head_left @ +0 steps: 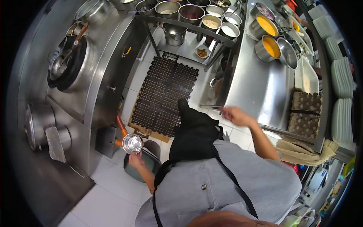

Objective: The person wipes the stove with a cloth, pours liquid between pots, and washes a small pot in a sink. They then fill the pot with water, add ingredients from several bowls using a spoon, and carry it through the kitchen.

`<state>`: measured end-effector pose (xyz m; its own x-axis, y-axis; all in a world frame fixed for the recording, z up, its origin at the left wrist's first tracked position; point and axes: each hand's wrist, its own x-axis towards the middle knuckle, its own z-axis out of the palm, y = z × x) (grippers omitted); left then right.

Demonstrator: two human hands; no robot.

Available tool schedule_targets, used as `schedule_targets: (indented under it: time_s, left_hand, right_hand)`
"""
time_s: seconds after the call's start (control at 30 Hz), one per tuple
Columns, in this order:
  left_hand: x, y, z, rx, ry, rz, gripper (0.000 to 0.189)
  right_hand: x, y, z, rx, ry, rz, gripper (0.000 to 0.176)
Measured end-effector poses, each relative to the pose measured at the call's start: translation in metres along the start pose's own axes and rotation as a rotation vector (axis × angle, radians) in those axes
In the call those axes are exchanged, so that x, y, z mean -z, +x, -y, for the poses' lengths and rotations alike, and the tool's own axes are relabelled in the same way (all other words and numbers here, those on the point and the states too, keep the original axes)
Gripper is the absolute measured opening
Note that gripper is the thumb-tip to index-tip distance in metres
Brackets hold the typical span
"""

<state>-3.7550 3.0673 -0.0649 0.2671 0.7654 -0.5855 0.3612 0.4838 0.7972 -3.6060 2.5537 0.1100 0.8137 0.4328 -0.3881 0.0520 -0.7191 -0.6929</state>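
Note:
My left hand (137,160) is closed on the rim of a small steel bowl (132,144), which is tilted so its shiny inside faces up. The bowl is above a grey-green bin (152,171) and in front of an orange pipe-like piece (121,125). My right hand (237,115) is by the front edge of the steel counter (247,89), fingers curled. Its fingertips meet the end of a thin metal edge (210,107) below the counter; whether something is in them is hidden.
A perforated black mat (166,92) covers the floor ahead. At left stands a wok (72,64) with a ladle, near lidded pots (39,126). Several ingredient pots line the back shelf (166,19). Pots of orange liquid (267,48), egg trays (305,113) and stacked plates (343,121) are at right.

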Motion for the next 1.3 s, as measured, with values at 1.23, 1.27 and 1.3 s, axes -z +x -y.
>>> schedule_targets:
  time_s: [1.23,1.27,1.3]
  left_hand:
    - [-0.572,0.107,-0.357,-0.056,0.353,1.027,0.013]
    - [-0.578,0.110,-0.357,-0.078,0.376,1.039,0.011]
    - [-0.585,0.109,-0.358,-0.102,0.394,1.049,0.010]
  right_hand:
    - [0.201,0.636,0.054,-0.157,1.308,-0.757,0.023]
    - [0.202,0.631,0.053,-0.131,1.337,-0.779,0.022]
    - [0.205,0.626,0.053,-0.141,1.334,-0.782,0.022]
